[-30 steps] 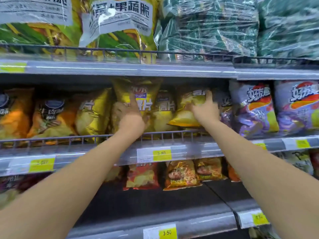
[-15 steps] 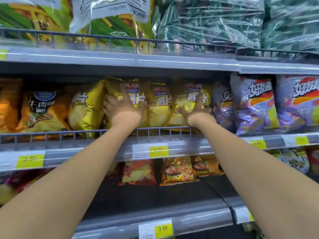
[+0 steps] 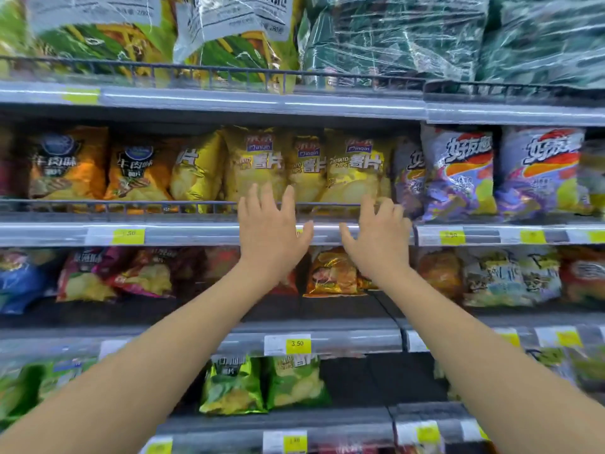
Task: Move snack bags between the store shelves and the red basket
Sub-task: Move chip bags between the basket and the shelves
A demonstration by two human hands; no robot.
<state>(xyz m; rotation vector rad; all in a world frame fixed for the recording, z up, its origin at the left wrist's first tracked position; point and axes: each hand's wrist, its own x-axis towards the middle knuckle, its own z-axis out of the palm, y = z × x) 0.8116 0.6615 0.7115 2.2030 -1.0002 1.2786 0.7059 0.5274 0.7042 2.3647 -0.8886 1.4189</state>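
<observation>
Three yellow potato chip bags stand upright side by side on the middle shelf: one on the left (image 3: 253, 165), a narrower one in the centre (image 3: 306, 165), one on the right (image 3: 358, 168). My left hand (image 3: 270, 234) hangs in front of the shelf's wire rail (image 3: 147, 206), just below the left bag, fingers spread and holding nothing. My right hand (image 3: 376, 240) is beside it under the right bag, fingers loosely spread, empty too. The red basket is out of view.
Orange bags (image 3: 68, 162) stand to the left and purple bags (image 3: 458, 172) to the right on the same shelf. Large wrapped packs (image 3: 393, 37) fill the top shelf. Lower shelves hold red, orange (image 3: 332, 273) and green bags (image 3: 294, 381). Yellow price tags (image 3: 297, 344) line the shelf edges.
Both hands have come off the yellow bags and drawn back and down in front of the shelf rail. The bags now stand upright. The camera has tilted down, showing more lower shelves.
</observation>
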